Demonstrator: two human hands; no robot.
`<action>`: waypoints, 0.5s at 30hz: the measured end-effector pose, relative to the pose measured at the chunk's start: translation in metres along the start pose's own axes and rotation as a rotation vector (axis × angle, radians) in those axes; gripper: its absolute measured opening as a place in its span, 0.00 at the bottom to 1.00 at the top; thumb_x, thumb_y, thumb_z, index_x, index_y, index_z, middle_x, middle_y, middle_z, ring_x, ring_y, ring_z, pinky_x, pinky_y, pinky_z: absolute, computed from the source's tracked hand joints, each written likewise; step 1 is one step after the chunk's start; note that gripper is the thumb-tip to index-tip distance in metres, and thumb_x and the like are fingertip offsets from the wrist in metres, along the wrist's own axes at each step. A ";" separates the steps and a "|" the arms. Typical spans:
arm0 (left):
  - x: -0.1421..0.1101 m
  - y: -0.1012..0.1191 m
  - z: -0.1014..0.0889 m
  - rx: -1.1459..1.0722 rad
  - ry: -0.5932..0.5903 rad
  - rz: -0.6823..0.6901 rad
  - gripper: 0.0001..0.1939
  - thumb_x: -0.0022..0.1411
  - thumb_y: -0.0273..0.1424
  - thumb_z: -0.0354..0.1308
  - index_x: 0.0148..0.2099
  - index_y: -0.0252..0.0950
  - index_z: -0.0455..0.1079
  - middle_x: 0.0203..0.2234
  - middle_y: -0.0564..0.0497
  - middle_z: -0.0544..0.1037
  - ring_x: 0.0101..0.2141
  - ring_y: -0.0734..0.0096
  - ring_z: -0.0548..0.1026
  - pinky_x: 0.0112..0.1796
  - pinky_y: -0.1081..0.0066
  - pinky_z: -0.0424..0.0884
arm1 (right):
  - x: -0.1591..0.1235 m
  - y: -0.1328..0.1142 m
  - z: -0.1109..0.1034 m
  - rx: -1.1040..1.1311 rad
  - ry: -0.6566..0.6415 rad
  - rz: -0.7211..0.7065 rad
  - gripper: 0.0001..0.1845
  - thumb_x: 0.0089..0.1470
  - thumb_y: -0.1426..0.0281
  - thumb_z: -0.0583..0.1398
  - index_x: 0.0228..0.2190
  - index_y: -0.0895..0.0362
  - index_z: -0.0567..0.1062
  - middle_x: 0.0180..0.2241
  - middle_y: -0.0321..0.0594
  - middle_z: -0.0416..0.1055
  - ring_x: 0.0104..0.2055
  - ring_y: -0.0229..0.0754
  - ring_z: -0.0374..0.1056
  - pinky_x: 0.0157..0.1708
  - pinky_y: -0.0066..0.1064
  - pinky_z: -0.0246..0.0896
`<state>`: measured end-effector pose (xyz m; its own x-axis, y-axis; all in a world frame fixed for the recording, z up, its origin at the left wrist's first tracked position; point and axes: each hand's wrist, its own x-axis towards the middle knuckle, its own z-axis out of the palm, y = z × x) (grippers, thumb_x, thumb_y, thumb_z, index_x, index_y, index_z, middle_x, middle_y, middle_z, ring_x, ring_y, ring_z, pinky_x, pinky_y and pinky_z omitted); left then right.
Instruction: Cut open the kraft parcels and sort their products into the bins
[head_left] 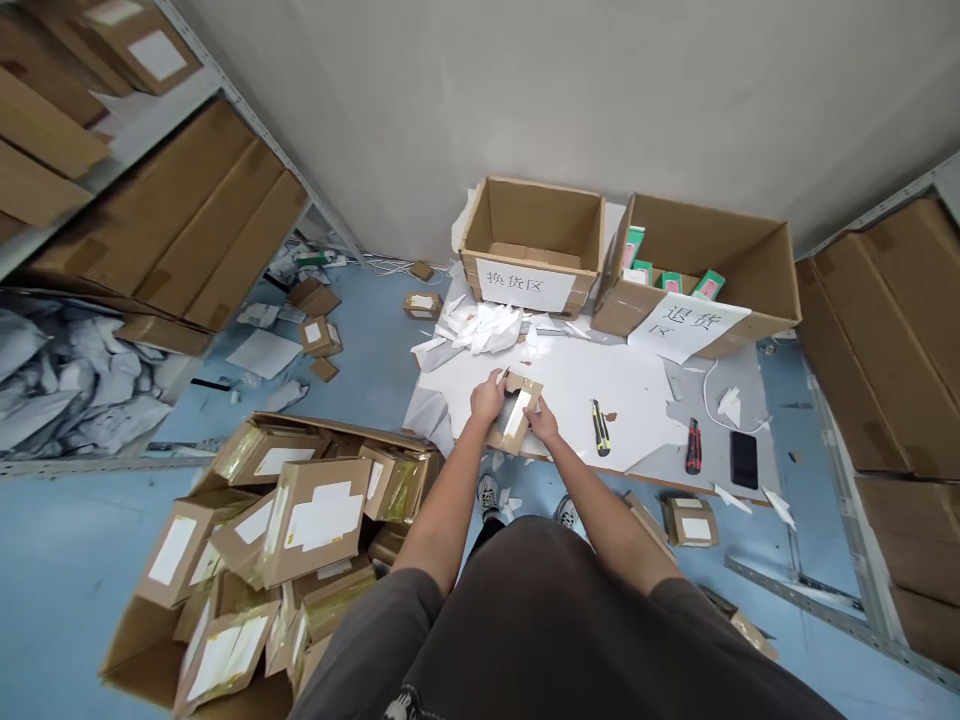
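Note:
A small cardboard box (528,388) with a white label and yellowish tape is between my hands, over the front edge of the white-covered table (600,365). Its top looks partly torn, with a dark gap near my left fingers. My left hand (489,398) is closed on the box's far left part, with a pale scrap at the fingertips. My right hand (541,422) grips the box's right side, thumb on top. To the right lie a yellow-and-black utility knife (600,428) and a red-and-black utility knife (694,447). The box's inside cannot be made out.
Behind stand two open cartons with paper signs, the left carton (469,262) and the right carton (772,290), which holds several green-and-white boxes (670,282). Torn paper (487,328) and a phone (744,460) lie on the table. A large carton (124,645) full of parcels stands at left.

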<state>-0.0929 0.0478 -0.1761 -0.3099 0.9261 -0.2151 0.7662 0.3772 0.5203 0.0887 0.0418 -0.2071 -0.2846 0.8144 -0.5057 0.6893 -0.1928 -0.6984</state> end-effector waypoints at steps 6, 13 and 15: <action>-0.017 -0.071 -0.016 -0.141 0.136 -0.240 0.23 0.80 0.37 0.43 0.70 0.40 0.63 0.42 0.42 0.85 0.44 0.55 0.82 0.46 0.65 0.72 | 0.024 -0.026 0.019 -0.107 0.033 0.085 0.35 0.69 0.59 0.58 0.72 0.56 0.61 0.48 0.44 0.82 0.51 0.50 0.78 0.52 0.34 0.69; -0.018 -0.097 0.011 0.026 0.239 -0.116 0.16 0.77 0.30 0.49 0.58 0.38 0.75 0.54 0.39 0.78 0.53 0.57 0.76 0.52 0.65 0.71 | 0.015 -0.045 0.040 -0.239 0.015 0.098 0.44 0.68 0.54 0.59 0.75 0.57 0.52 0.56 0.51 0.79 0.58 0.55 0.75 0.55 0.38 0.66; -0.016 -0.094 0.013 0.046 0.191 -0.019 0.16 0.77 0.28 0.48 0.55 0.39 0.77 0.51 0.42 0.79 0.51 0.60 0.77 0.52 0.66 0.70 | 0.012 -0.047 0.047 -0.274 0.028 0.133 0.58 0.58 0.56 0.67 0.76 0.62 0.45 0.58 0.58 0.76 0.59 0.58 0.74 0.56 0.40 0.67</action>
<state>-0.1526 -0.0023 -0.2326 -0.4224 0.9044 -0.0614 0.7827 0.3980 0.4786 0.0215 0.0355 -0.2039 -0.1639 0.8074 -0.5668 0.8745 -0.1470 -0.4623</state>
